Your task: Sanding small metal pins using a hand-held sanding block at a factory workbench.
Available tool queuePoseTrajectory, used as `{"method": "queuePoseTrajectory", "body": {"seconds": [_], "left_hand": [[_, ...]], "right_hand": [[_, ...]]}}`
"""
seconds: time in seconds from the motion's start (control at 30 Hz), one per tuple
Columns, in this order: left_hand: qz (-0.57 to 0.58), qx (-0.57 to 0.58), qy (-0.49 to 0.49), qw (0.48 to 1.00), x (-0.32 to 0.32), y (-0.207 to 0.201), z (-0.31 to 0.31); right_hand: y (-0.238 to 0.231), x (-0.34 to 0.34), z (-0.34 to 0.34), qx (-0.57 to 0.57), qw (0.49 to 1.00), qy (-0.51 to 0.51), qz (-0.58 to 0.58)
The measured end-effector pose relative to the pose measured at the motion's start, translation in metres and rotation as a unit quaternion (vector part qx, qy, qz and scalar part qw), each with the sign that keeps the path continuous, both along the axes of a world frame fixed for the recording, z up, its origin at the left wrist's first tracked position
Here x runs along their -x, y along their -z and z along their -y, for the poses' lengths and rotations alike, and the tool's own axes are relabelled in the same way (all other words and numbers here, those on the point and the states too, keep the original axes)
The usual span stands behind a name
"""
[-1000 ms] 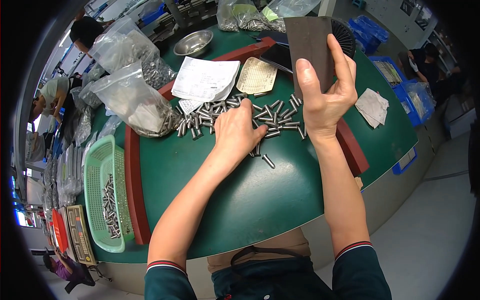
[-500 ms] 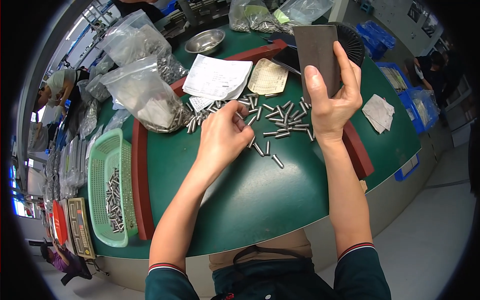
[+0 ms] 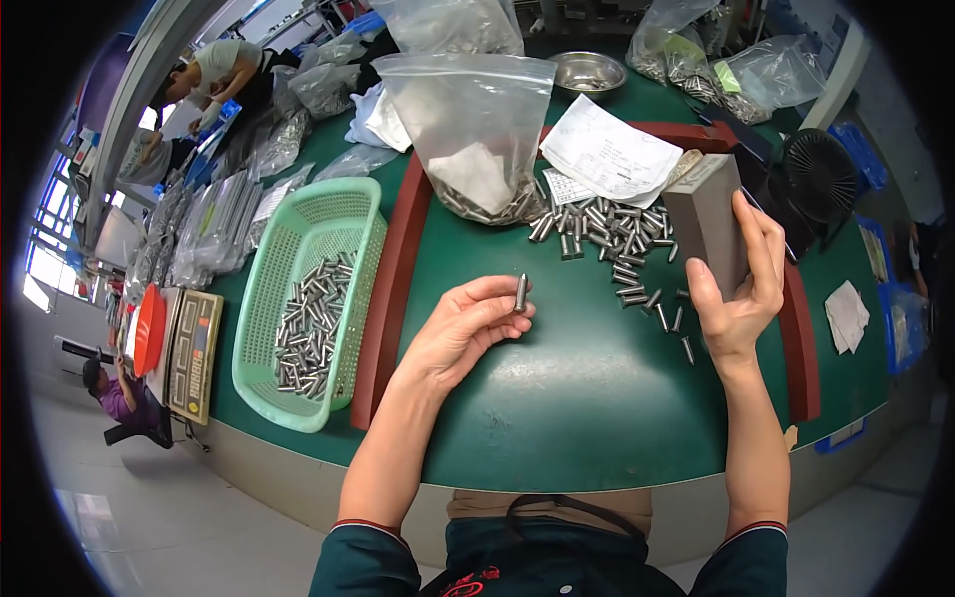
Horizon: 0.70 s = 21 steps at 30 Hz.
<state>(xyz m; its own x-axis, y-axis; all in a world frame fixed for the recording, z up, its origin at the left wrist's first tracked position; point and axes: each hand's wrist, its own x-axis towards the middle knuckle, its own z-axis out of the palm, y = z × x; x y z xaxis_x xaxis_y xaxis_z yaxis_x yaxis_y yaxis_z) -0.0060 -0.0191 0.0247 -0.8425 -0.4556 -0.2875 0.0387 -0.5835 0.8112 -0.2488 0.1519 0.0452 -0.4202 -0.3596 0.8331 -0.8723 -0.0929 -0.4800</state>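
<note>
Here's the left hand, fingertips pinched on one metal pin held upright over the table, green surface stretching from it to the curved near edge. Over on the other side, the right hand has thumb and fingers spread around a dark block, just beside the loose pins, a few straggling toward the person. Red rails fence the work: the left rail stands between the left hand and a green basket with more pins inside, the right rail by the right wrist. Beyond the heap, papers lie near a bulging clear bag, which crowds the far left corner; a steel bowl sits behind, a black fan off to the right. The tabletop shines under the light, pale floor below, and a co-worker bends at far left.
</note>
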Motion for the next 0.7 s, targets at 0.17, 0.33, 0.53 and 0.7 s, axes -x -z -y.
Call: {"method": "queuePoseTrajectory", "body": {"seconds": [0.17, 0.33, 0.53, 0.7], "left_hand": [[0.011, 0.001, -0.018, 1.0, -0.0044, -0.003, -0.0001], [0.005, 0.029, 0.001, 1.0, -0.0038, -0.0027, -0.0045], [-0.004, 0.006, 0.015, 1.0, -0.0036, -0.0033, -0.0049], [-0.018, 0.008, 0.036, 0.999, -0.0034, -0.0013, -0.0047]], "right_hand": [[0.0034, -0.0003, 0.0003, -0.038, 0.999, 0.005, -0.014], [0.0056, -0.0015, 0.0019, -0.045, 0.999, -0.006, -0.019], [0.0037, -0.0014, 0.0003, -0.045, 0.999, -0.009, -0.028], [0.0036, -0.002, 0.0011, -0.045, 0.999, -0.011, -0.028]]}}
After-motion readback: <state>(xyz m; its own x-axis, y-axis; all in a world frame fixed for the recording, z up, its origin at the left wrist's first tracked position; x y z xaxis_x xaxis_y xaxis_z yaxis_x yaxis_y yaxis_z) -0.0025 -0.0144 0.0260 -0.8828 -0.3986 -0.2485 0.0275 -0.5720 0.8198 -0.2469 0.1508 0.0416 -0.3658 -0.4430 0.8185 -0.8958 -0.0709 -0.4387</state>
